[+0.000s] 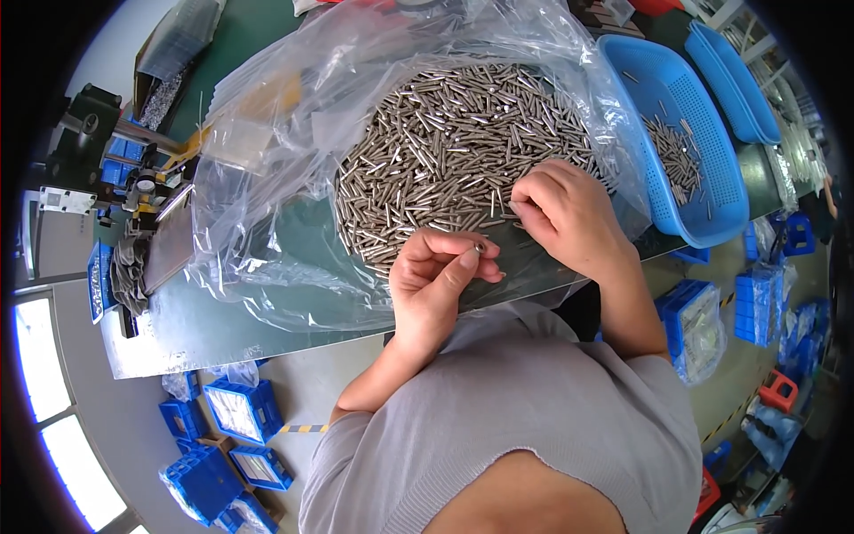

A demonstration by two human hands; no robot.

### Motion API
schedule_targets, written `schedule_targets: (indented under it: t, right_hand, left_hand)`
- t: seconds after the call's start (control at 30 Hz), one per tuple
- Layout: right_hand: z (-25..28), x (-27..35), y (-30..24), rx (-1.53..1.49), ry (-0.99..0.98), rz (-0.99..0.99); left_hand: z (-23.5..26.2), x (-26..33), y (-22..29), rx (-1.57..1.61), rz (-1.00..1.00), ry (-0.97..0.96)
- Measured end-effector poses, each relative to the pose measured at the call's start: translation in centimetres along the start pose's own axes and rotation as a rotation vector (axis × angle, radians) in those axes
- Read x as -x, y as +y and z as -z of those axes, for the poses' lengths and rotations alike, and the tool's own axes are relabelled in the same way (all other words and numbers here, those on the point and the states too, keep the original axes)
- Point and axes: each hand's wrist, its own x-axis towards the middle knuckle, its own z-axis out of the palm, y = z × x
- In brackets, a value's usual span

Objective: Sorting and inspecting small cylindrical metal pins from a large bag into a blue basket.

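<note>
A big heap of small metal pins (454, 147) lies on an opened clear plastic bag (294, 133) spread over the green table (240, 36). My left hand (436, 280) is raised at the heap's near edge, thumb and fingers pinched on one metal pin (479, 247). My right hand (569, 214) rests on the near right edge of the heap, fingers curled down onto the pins; whether it holds any is hidden. A blue perforated basket (703, 191) at the right holds several more pins (673, 153).
A second blue basket (734, 80) sits beyond the first. A metal fixture and small parts (133, 169) crowd the table's left end. Blue bins (240, 409) stand on the floor at lower left, and more blue bins (761, 303) at the right.
</note>
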Motion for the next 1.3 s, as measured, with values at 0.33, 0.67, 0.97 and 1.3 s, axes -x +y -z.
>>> schedule_targets:
  t: [0.33, 0.67, 0.97, 1.3]
  right_hand:
    - [-1.0, -0.3, -0.7, 0.219, -0.029, -0.067]
    - [-2.4, -0.5, -1.3, 0.124, 0.081, -0.075]
    - [-0.5, 0.3, -1.4, -0.660, 0.060, -0.366]
    - [-1.7, 1.0, -2.9, -0.959, 0.194, -0.272]
  left_hand:
    - [0.3, 0.0, -0.1, 0.034, 0.004, -0.029]
    - [0.4, 0.0, -0.1, 0.038, 0.007, -0.031]
    - [0.3, -0.1, 0.1, 0.049, 0.018, -0.003]
    - [0.1, -0.1, 0.2, 0.077, 0.016, 0.010]
